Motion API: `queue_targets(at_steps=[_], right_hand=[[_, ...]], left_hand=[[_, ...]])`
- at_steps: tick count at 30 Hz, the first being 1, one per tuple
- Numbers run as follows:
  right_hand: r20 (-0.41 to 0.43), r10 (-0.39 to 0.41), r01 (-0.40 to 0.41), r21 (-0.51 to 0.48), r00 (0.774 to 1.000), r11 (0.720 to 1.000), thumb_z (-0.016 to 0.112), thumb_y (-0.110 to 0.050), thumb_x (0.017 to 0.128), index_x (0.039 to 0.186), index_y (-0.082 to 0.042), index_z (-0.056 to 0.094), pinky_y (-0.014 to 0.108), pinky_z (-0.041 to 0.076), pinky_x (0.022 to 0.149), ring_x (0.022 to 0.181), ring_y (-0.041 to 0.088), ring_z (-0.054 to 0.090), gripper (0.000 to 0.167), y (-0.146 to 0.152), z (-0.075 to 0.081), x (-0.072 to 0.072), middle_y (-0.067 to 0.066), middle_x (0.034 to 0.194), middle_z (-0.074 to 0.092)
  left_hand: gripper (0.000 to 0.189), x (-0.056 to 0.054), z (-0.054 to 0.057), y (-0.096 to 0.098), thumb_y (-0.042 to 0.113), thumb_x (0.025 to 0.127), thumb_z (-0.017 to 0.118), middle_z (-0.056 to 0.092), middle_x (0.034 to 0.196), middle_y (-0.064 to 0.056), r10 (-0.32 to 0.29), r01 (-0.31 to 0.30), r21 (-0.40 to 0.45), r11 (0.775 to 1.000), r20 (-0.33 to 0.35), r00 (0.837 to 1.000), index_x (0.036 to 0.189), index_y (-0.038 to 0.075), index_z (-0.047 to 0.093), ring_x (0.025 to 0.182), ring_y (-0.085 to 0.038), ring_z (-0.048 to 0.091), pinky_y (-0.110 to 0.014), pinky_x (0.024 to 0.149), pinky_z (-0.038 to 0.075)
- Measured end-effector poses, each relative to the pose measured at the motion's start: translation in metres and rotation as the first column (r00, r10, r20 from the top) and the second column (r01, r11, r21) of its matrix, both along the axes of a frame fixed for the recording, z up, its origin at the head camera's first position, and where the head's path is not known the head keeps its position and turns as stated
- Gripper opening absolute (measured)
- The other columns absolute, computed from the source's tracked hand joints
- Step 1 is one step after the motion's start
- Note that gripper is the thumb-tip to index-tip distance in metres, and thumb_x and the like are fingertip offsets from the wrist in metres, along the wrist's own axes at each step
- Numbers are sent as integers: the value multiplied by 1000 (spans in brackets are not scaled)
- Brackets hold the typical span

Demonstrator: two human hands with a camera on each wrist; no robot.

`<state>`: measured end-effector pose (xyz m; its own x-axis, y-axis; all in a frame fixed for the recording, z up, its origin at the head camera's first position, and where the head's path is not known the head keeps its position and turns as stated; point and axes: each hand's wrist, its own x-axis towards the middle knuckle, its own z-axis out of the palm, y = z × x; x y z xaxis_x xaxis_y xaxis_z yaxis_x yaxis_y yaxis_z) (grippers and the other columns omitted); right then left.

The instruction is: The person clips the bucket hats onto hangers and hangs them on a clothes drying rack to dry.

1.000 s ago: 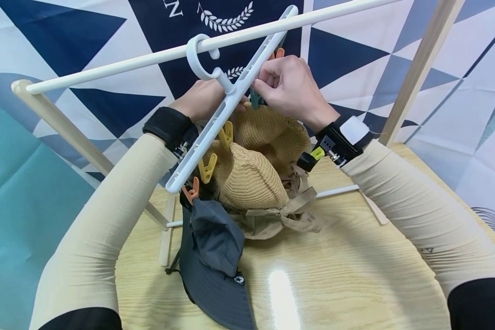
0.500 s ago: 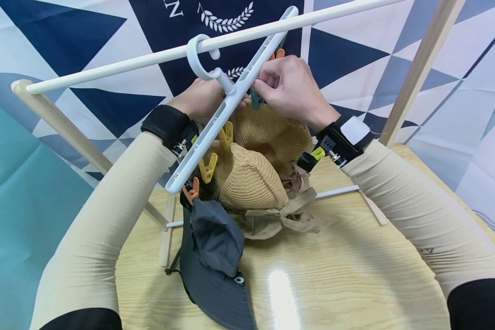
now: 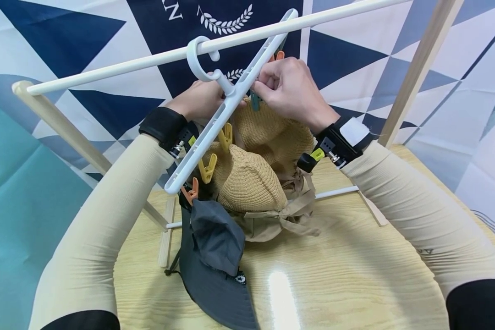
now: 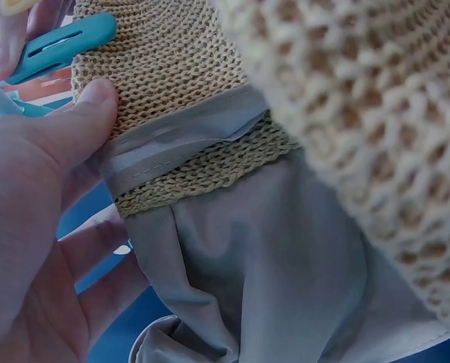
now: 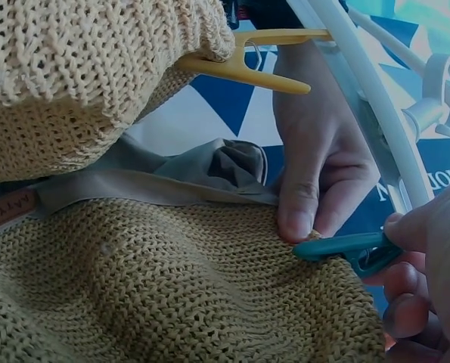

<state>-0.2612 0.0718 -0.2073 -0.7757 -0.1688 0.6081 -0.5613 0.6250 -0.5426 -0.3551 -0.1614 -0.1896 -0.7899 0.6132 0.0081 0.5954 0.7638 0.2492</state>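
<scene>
My left hand pinches the edge of a tan knitted sun hat between thumb and fingers; the left wrist view shows its grey-brown fabric band below the thumb. My right hand pinches the handles of a teal clothespin, whose tip overlaps the knit edge beside my left thumb. Both hands are behind and beside the pale blue hanger, which partly hides the left fingers. A yellow clothespin grips another part of the knit.
The hanger hooks over a white rod on a wooden frame. A dark bucket hat hangs at the hanger's near end by an orange clothespin. Another yellow clothespin hangs nearby. A wooden table lies beneath.
My left wrist has shifted slightly left, and the knit edge near the teal clothespin has risen a little. The right hand keeps its grip on the clothespin.
</scene>
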Motion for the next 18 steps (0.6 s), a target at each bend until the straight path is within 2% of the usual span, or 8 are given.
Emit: queue_targets(at_steps=[1,2,3,6,8,12,18], right_hand=[[1,-1,1,0,1000,1000,70,-19,102,74,-11,71,24,37,68,65,7,53,29,0,0,0,-6,68,66],[0,-2,2,1,1000,1000,70,-19,102,74,-12,71,24,37,68,65,8,53,29,0,0,0,-7,68,65],[-3,-3,3,2,1000,1000,70,-19,102,74,-12,70,24,36,68,65,8,52,29,0,0,0,-7,67,64],[-14,-2,2,11,1000,1000,69,-17,102,74,-10,70,25,37,68,66,10,53,28,1,-1,-2,-4,68,65],[-18,-3,3,15,1000,1000,69,-17,102,75,-10,71,24,37,68,66,10,53,28,1,-1,-2,-3,69,66],[-23,-6,6,12,1000,1000,69,-17,101,74,-10,72,24,37,68,65,8,53,28,1,-2,-2,0,70,69],[-23,-6,6,18,1000,1000,69,-18,102,75,-10,73,23,38,69,65,8,54,28,1,-2,-2,-1,71,70]], left_hand=[[49,0,0,0,62,108,66,65,98,-1,-3,3,-2,1000,-7,1000,125,17,75,92,-19,66,-33,86,49],[47,7,2,1,59,110,66,65,100,-3,1,-1,3,1000,-17,1000,125,15,75,93,-21,65,-35,88,49],[47,7,2,2,58,110,66,64,100,-3,-2,2,4,1000,-22,1000,124,14,75,93,-21,65,-34,88,48],[42,35,15,6,46,113,68,61,99,-5,4,-3,20,1000,-9,1000,127,7,74,94,-24,62,-34,89,46],[43,40,18,7,46,113,67,61,99,-4,13,-13,18,1000,-6,1000,129,6,74,94,-22,62,-33,88,46],[44,41,19,7,46,113,66,62,100,-3,21,-22,15,1000,6,1000,131,7,73,94,-22,62,-33,88,46],[42,40,17,6,46,113,68,61,100,-3,0,0,26,1000,1,1000,129,8,73,94,-23,61,-34,86,46]])
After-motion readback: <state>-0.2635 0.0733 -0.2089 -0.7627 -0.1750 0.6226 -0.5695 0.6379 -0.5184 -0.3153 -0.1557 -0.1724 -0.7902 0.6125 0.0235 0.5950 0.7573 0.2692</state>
